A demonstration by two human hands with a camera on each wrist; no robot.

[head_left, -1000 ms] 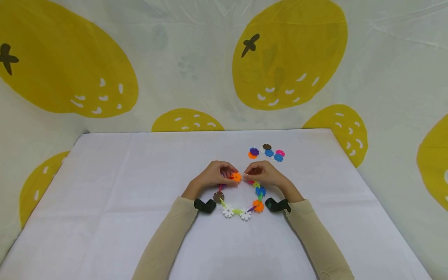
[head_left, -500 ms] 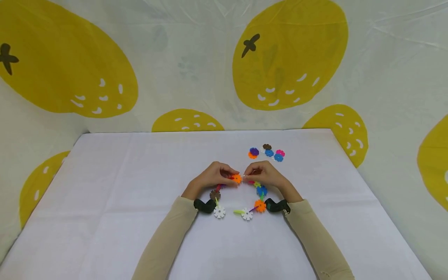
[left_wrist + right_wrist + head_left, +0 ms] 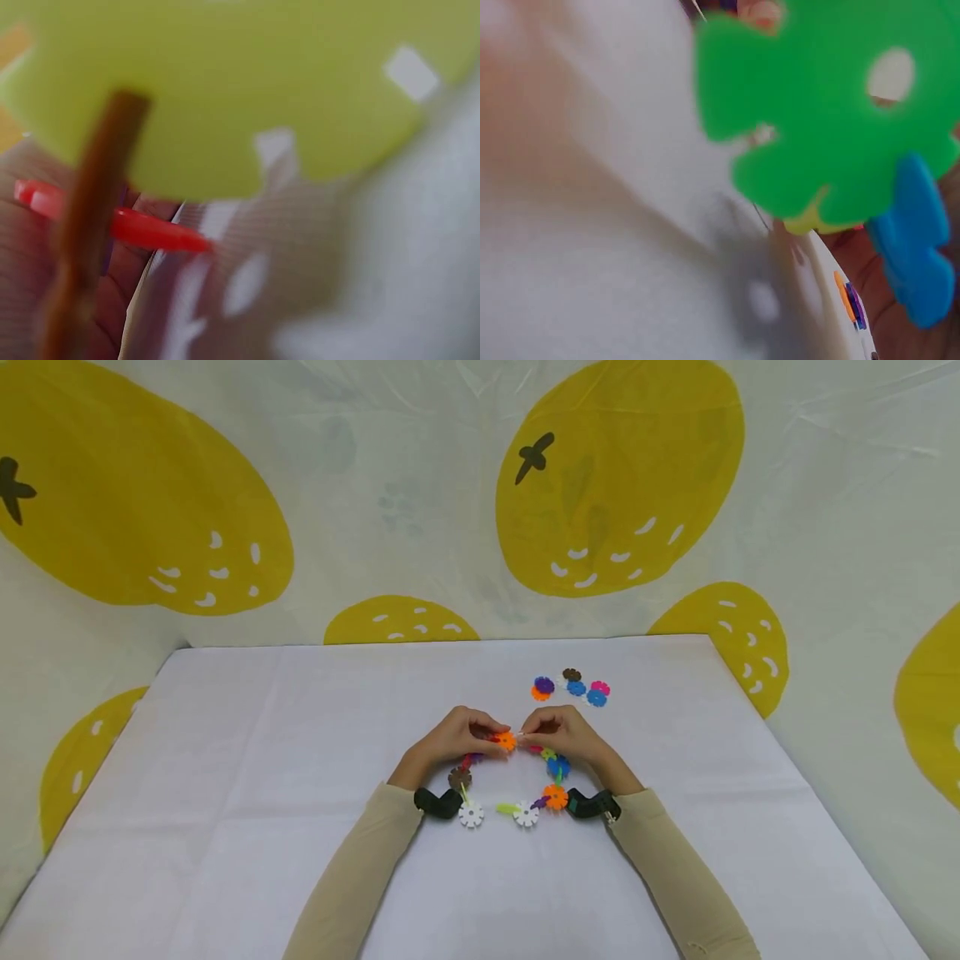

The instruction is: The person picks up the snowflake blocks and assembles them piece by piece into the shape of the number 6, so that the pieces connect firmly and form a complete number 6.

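Between thumb and fingers, my left hand (image 3: 459,734) pinches an orange snowflake disc (image 3: 506,741). Facing it, my right hand (image 3: 564,732) pinches a small white disc (image 3: 521,737), mostly hidden by the fingertips. Notched discs hang from both hands as linked strands. The left strand runs past a brown disc (image 3: 460,777) to a white disc at its end (image 3: 471,814). On the right, a blue disc (image 3: 558,767) and an orange one (image 3: 555,797) lead to a white disc and an edge-on yellow-green disc (image 3: 507,808). A green disc (image 3: 802,112) looms in the right wrist view.
Behind the hands, several loose discs lie on the white tabletop, among them a purple one (image 3: 544,685) over an orange one, a brown one (image 3: 572,674) and a blue one (image 3: 597,697). A cloth with yellow fruit shapes (image 3: 622,477) hangs beyond the table's far edge.
The ring of discs has parted at the front: the left white disc has shifted left, away from the yellow-green disc. Both hands stay almost in place, still pinching their discs.
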